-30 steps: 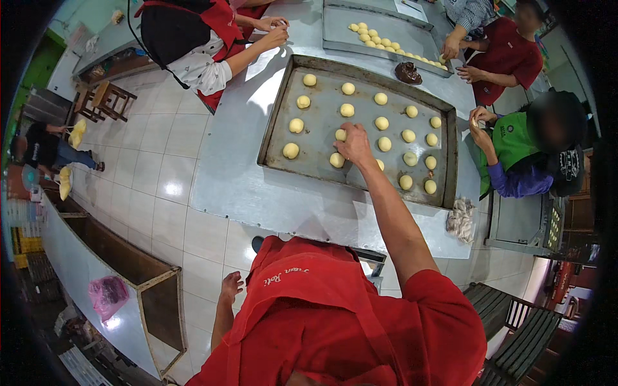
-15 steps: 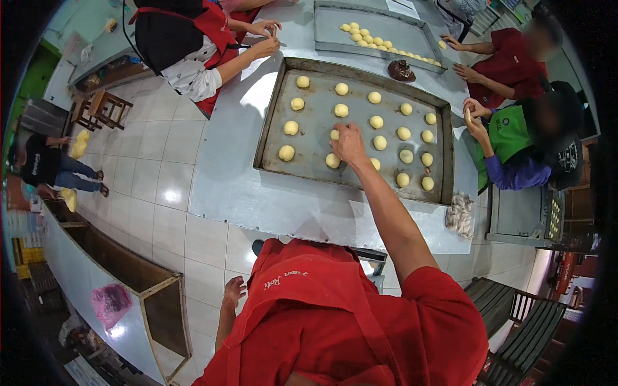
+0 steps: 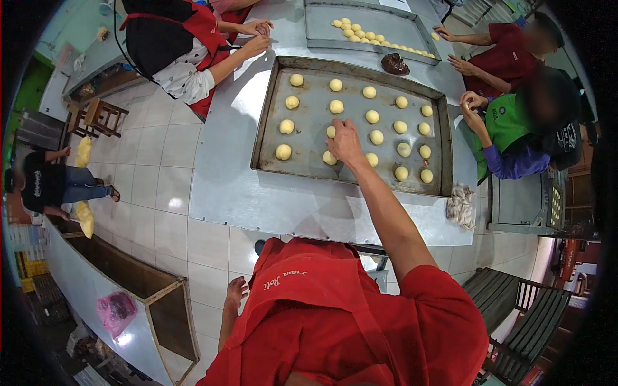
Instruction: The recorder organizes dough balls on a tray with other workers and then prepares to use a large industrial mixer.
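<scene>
A large metal baking tray (image 3: 262, 128) on the table holds rows of round, pale yellow dough balls (image 3: 336, 107). My right hand (image 3: 346, 143) reaches in over the tray's near half. Its fingers are curled down at one dough ball (image 3: 330, 132) in the second column from the left, and the hand partly covers it. Another dough ball (image 3: 329, 157) lies right beside the heel of this hand, partly hidden. My left hand (image 3: 237, 291) hangs low by my side, off the table, holding nothing, its fingers apart.
A second tray (image 3: 313, 35) with clustered dough balls lies farther back, near a dark brown lump (image 3: 394, 64). A crumpled cloth (image 3: 460, 207) sits at the table's right corner. Co-workers stand left and right, handling dough. A pink plastic bag (image 3: 116, 313) rests on a cabinet at lower left.
My right hand stays at the same dough ball, with its fingers slightly shifted. The whole view has moved a little. The person at far left has swung the yellow things they carry.
</scene>
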Tool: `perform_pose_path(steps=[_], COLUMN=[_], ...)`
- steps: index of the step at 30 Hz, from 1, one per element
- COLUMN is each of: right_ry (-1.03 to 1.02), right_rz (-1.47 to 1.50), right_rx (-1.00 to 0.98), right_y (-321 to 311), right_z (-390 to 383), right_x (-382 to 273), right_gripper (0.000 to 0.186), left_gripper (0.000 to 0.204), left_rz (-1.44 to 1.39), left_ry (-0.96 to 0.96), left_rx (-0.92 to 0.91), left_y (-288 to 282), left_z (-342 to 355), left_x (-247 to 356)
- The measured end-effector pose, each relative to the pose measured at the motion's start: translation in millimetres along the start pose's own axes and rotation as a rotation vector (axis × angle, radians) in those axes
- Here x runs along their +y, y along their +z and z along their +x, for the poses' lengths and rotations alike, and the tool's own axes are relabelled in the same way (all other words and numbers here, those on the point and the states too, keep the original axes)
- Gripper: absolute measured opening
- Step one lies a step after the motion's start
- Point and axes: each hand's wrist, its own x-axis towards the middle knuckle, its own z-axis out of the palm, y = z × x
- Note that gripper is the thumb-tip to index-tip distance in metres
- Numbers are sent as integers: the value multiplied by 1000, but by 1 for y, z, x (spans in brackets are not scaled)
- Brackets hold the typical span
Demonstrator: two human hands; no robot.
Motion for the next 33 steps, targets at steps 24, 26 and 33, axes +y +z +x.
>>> perform_pose_path(steps=[24, 26, 33], right_ry=[185, 208, 95], right_rz=[-30, 15, 30], right_rx=[23, 21, -56], right_y=[-15, -21, -22], right_z=[-7, -8, 0], right_x=[3, 2, -8], right_gripper=[62, 64, 65], left_gripper=[36, 36, 37], left_rz=[61, 28, 19], left_ry=[14, -10, -20], left_rx=[63, 81, 91], left_y=[4, -1, -7], left_z=[-29, -25, -19], left_x=[40, 32, 28])
